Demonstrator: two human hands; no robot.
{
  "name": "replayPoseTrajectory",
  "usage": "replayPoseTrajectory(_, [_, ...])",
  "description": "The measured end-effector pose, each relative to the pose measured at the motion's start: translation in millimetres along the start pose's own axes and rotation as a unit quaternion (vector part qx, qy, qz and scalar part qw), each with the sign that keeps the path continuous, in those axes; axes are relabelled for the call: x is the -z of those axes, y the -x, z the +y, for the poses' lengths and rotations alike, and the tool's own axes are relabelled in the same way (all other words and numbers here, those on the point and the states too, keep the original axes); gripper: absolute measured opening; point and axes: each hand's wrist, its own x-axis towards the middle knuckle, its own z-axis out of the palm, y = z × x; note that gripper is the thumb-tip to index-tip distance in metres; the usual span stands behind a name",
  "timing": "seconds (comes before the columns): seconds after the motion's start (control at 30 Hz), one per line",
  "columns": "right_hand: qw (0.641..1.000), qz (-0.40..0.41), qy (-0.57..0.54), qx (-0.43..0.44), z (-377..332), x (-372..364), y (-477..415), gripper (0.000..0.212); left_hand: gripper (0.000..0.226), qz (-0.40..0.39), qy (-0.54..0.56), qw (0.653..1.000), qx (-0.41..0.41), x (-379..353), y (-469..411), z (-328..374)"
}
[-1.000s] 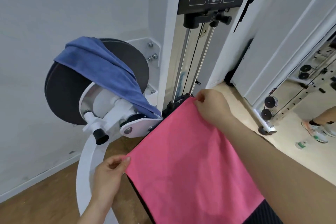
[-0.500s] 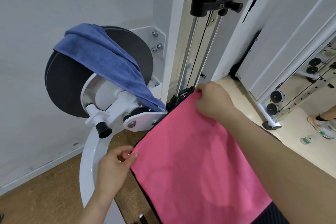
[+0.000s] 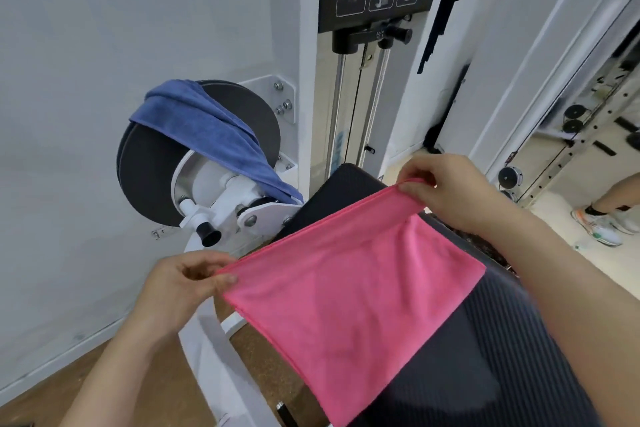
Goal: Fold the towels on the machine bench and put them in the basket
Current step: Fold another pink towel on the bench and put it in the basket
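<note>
Over bench (image 3: 485,340), pink towel (image 3: 349,284) (pinched)

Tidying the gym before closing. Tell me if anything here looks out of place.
The blue towel is slung over the machine's black wheel, bunched and unfolded, not on the bench. The pink towel is pinched at two corners by the left hand and right hand.
</note>
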Motion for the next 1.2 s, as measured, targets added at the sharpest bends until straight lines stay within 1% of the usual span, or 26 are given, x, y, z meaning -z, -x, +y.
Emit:
replayPoseTrajectory(0.03, [1.000,0.009,-0.011,-0.007,-4.5,11.0,16.2,0.012,0.020,-0.004,0.015,1.000,-0.019,5.6,4.4,9.2])
replayPoseTrajectory(0.1, [0.998,0.030,-0.052,-0.023,-15.1,34.8,57.2,0.012,0.009,-0.018,0.042,0.998,-0.041,14.4,19.0,34.8])
replayPoseTrajectory(0.13, [0.995,0.039,-0.089,-0.030,-20.3,45.5,77.0,0.011,0.018,-0.035,0.058,0.996,-0.049,19.9,27.5,44.9])
replayPoseTrajectory(0.17, [0.990,0.041,-0.131,-0.038,-26.6,55.8,97.0,0.009,0.034,-0.057,0.066,0.994,-0.058,25.5,34.6,51.8])
replayPoseTrajectory(0.2, [0.983,0.036,-0.174,-0.043,-33.3,65.0,116.0,0.007,0.038,-0.071,0.087,0.992,-0.057,26.9,43.5,64.3])
replayPoseTrajectory(0.23, [0.975,0.027,-0.215,-0.048,-38.9,72.1,134.6,0.006,0.026,-0.057,0.092,0.992,-0.058,25.9,48.8,74.6])
replayPoseTrajectory(0.27, [0.965,0.015,-0.257,-0.053,-43.0,77.7,152.4,0.007,0.007,-0.056,0.105,0.991,-0.064,24.6,54.1,85.5])
replayPoseTrajectory(0.33, [0.937,-0.007,-0.343,-0.064,-47.0,85.8,185.8,0.013,0.026,-0.017,0.076,0.993,-0.086,19.0,65.1,103.9])
replayPoseTrajectory(0.4, [0.907,-0.032,-0.413,-0.078,-45.7,90.7,216.0,0.020,0.022,0.022,0.031,0.993,-0.115,13.9,80.0,121.2])
replayPoseTrajectory(0.5, [0.864,-0.069,-0.493,-0.074,-39.9,90.7,253.1,0.025,0.016,0.044,-0.015,0.986,-0.161,5.6,100.8,146.0])
replayPoseTrajectory(0.57, [0.847,-0.079,-0.521,-0.075,-36.6,87.9,271.8,0.023,0.013,0.053,-0.052,0.980,-0.185,-2.1,107.4,159.3])
replayPoseTrajectory(0.6, [0.846,-0.076,-0.522,-0.083,-35.1,86.2,279.4,0.019,0.014,0.055,-0.059,0.979,-0.188,-7.7,108.5,166.1])
replayPoseTrajectory(0.7, [0.870,-0.052,-0.475,-0.120,-26.2,76.1,294.0,0.010,0.023,0.038,-0.101,0.976,-0.187,-25.9,96.0,170.8])
replayPoseTrajectory(0.77, [0.893,-0.027,-0.421,-0.154,-13.6,64.8,295.3,0.008,0.022,0.017,-0.133,0.975,-0.178,-42.6,80.6,166.4])
replayPoseTrajectory(0.83, [0.922,0.015,-0.334,-0.194,3.9,49.6,290.6,0.011,0.018,-0.010,-0.167,0.971,-0.169,-64.8,57.7,155.9])
replayPoseTrajectory(0.9, [0.946,0.047,-0.218,-0.235,23.5,30.3,281.6,0.013,0.020,-0.038,-0.198,0.966,-0.162,-93.6,31.1,139.8])
replayPoseTrajectory(0.93, [0.952,0.054,-0.159,-0.255,32.6,20.5,276.3,0.013,0.022,-0.051,-0.219,0.961,-0.163,-109.1,17.5,129.2])
replayPoseTrajectory(1.0, [0.952,0.070,-0.061,-0.290,47.7,3.8,264.5,0.013,0.023,-0.064,-0.243,0.955,-0.158,-138.7,-9.0,105.7])
replayPoseTrajectory(1.03, [0.949,0.081,-0.029,-0.302,54.6,-2.5,258.7,0.013,0.019,-0.063,-0.243,0.956,-0.154,-151.8,-21.3,95.2])
replayPoseTrajectory(1.1, [0.942,0.102,0.011,-0.319,67.6,-10.8,248.6,0.014,0.011,-0.053,-0.231,0.961,-0.144,-175.8,-42.0,80.0])
replayPoseTrajectory(1.2, [0.932,0.123,0.040,-0.340,81.1,-12.1,236.7,0.016,0.012,-0.049,-0.200,0.968,-0.141,-203.4,-68.5,71.7])
